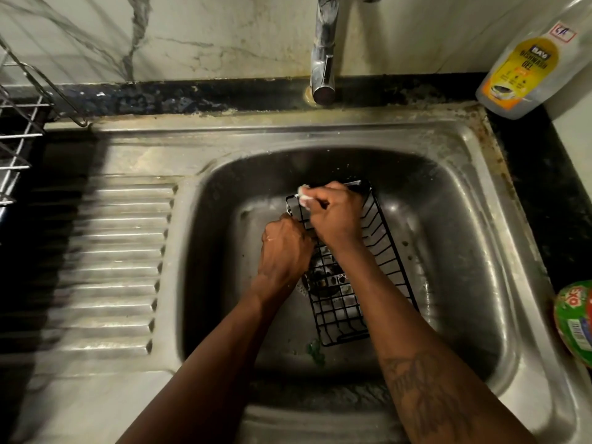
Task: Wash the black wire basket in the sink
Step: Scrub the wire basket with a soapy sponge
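Observation:
The black wire basket (pixel 381 248) lies lengthwise in the steel sink (pixel 455 200), over the drain. My left hand (pixel 283 251) grips the basket's left rim near its far corner. My right hand (pixel 333 216) is curled around a small soapy scrubber (pixel 303 193) and presses it against the basket's far rim. Foam shows at the fingertips. My hands and forearms cover part of the basket's mesh floor.
The tap (pixel 323 59) stands above the sink's back edge, with no water running. A dishwash gel bottle (pixel 525 65) leans at the back right. A green packet (pixel 576 318) sits on the right counter. The ribbed drainboard (pixel 105 264) and a wire rack (pixel 19 123) are on the left.

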The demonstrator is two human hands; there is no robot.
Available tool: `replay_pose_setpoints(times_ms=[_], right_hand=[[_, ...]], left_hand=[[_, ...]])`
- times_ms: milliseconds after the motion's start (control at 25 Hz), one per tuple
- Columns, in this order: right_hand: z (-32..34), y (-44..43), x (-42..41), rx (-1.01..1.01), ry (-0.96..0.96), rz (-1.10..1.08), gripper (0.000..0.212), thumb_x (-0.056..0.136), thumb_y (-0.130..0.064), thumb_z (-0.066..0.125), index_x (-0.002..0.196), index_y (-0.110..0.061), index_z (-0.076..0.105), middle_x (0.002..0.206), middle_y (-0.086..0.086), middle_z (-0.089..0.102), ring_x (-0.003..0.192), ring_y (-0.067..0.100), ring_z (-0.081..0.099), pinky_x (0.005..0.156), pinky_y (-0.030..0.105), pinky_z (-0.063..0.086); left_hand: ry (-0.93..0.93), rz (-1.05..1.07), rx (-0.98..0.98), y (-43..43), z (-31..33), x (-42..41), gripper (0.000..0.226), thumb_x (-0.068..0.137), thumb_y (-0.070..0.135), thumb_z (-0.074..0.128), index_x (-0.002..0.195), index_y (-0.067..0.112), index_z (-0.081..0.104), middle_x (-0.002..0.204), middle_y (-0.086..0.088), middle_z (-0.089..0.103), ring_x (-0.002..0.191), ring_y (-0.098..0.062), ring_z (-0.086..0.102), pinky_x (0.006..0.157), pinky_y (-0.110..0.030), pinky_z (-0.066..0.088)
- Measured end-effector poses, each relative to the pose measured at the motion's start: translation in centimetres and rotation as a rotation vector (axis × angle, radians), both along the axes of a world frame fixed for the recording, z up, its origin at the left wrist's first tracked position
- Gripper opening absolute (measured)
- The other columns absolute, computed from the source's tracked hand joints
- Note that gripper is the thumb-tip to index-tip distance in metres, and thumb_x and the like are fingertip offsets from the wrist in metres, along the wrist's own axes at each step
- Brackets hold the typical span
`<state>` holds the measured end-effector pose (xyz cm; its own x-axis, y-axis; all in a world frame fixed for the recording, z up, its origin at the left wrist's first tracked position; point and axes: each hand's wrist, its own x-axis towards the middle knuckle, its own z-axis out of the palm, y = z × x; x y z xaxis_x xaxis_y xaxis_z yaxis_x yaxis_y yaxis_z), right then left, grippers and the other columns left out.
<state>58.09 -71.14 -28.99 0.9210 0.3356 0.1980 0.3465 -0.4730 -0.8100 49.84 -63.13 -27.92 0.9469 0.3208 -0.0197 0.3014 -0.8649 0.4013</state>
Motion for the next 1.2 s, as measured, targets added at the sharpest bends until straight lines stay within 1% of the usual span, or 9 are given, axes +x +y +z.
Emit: replay_pose_setpoints(times_ms=[160, 240, 320, 440, 560, 760, 920, 1080, 1200], right_hand=[[-0.7, 1.4, -0.1, 0.129, 0.111, 0.05, 0.017, 0.081, -0.003, 0.079, 0.096, -0.011, 0.081, 0.087, -0.006, 0.069, 0.077, -0.002, 0.065, 0.076, 0.012, 0.052], [-1.5, 1.0, -0.5, 0.183, 0.218, 0.037, 0.016, 0.081, 0.003, 0.076, 0.091, -0.008, 0.079, 0.089, 0.0, 0.074, 0.082, 0.007, 0.071, 0.081, 0.027, 0.06], [-2.6, 0.4, -0.9, 0.181, 0.347, -0.021, 0.016, 0.082, 0.005, 0.075, 0.092, -0.008, 0.077, 0.092, 0.003, 0.076, 0.086, 0.012, 0.073, 0.081, 0.032, 0.061], [-2.7, -0.3, -0.7, 0.224, 0.341, -0.351, 0.018, 0.086, -0.002, 0.072, 0.101, -0.011, 0.073, 0.091, 0.001, 0.072, 0.082, 0.009, 0.07, 0.068, 0.02, 0.059], [-2.4, -0.8, 0.2, 0.184, 0.181, -0.545, 0.018, 0.09, -0.006, 0.067, 0.105, -0.012, 0.074, 0.09, 0.002, 0.073, 0.077, 0.006, 0.067, 0.057, 0.004, 0.047], [-4.3, -0.5, -0.2, 0.035, 0.273, -0.473, 0.019, 0.092, -0.009, 0.067, 0.11, -0.011, 0.073, 0.099, 0.005, 0.075, 0.089, 0.015, 0.071, 0.064, 0.015, 0.053], [-3.8, -0.2, -0.2, 0.176, 0.41, -0.434, 0.024, 0.088, -0.001, 0.069, 0.11, -0.007, 0.073, 0.097, 0.004, 0.074, 0.085, 0.012, 0.07, 0.063, 0.011, 0.053], [-2.5, -0.1, 0.2, 0.201, 0.223, -0.557, 0.019, 0.089, -0.002, 0.066, 0.105, -0.008, 0.073, 0.087, -0.003, 0.067, 0.074, 0.0, 0.062, 0.057, 0.003, 0.046], [-3.4, -0.3, 0.6, 0.214, 0.243, -0.474, 0.018, 0.09, -0.003, 0.068, 0.107, -0.007, 0.074, 0.094, 0.002, 0.073, 0.083, 0.006, 0.068, 0.068, 0.014, 0.056]], left_hand=[[-0.047, -0.076, 0.116, 0.2, 1.0, 0.1, 0.034, 0.084, 0.003, 0.044, 0.052, 0.013, 0.051, 0.047, 0.0, 0.047, 0.037, -0.015, 0.036, 0.037, -0.027, 0.034], [-0.047, -0.038, 0.063, 0.1, 1.0, 0.1, 0.04, 0.087, 0.005, 0.043, 0.051, 0.023, 0.039, 0.047, 0.01, 0.036, 0.038, -0.007, 0.03, 0.044, -0.018, 0.022], [-0.002, 0.055, -0.037, 0.1, -0.1, 0.0, 0.034, 0.092, 0.009, 0.048, 0.06, 0.018, 0.049, 0.058, 0.004, 0.05, 0.051, -0.013, 0.047, 0.055, -0.018, 0.03], [0.086, 0.163, -0.037, 0.0, -1.2, 0.0, 0.018, 0.093, 0.019, 0.054, 0.093, 0.004, 0.064, 0.091, -0.016, 0.063, 0.086, -0.033, 0.059, 0.07, -0.034, 0.034], [0.094, 0.172, -0.029, -0.1, -1.3, 0.2, 0.019, 0.092, 0.02, 0.054, 0.098, 0.004, 0.063, 0.093, -0.016, 0.063, 0.088, -0.034, 0.059, 0.07, -0.034, 0.034], [0.061, 0.065, -0.062, -0.1, -0.6, 0.0, 0.028, 0.092, 0.009, 0.05, 0.065, 0.012, 0.056, 0.069, -0.009, 0.061, 0.059, -0.023, 0.055, 0.06, -0.035, 0.05], [0.056, 0.124, -0.009, -0.2, -0.8, -0.3, 0.017, 0.093, 0.016, 0.056, 0.09, 0.002, 0.066, 0.092, -0.018, 0.063, 0.087, -0.036, 0.058, 0.073, -0.042, 0.044], [0.08, 0.143, -0.028, -0.1, -1.1, 0.0, 0.02, 0.094, 0.018, 0.054, 0.098, 0.002, 0.065, 0.098, -0.018, 0.063, 0.093, -0.037, 0.059, 0.072, -0.036, 0.037], [0.076, 0.152, -0.05, -0.3, -1.2, 0.1, 0.021, 0.094, 0.018, 0.054, 0.1, 0.002, 0.064, 0.099, -0.019, 0.063, 0.094, -0.037, 0.059, 0.073, -0.036, 0.037]])
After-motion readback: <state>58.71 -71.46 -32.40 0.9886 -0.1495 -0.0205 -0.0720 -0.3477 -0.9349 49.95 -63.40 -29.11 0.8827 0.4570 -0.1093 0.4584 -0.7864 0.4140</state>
